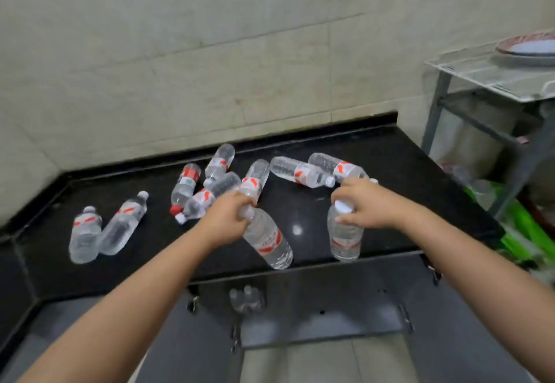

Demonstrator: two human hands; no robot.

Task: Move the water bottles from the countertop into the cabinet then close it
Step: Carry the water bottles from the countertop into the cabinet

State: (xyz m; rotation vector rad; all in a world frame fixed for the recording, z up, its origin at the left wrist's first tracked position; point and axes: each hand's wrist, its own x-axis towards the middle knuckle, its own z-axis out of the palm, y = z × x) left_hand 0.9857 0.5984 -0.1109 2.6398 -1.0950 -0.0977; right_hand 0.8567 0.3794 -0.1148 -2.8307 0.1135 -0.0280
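Water bottles lie scattered across the black countertop, most on their sides, above the open cabinet where a few bottles already stand. Left hand is wrapped around the neck of a tilted bottle; right hand pinches the capped top of an upright bottle near the front edge.

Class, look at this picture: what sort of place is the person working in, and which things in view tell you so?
Most likely a home kitchen. A black stone countertop runs along a tiled wall, an open cabinet sits beneath it, and a plate rests on a metal rack to the right.
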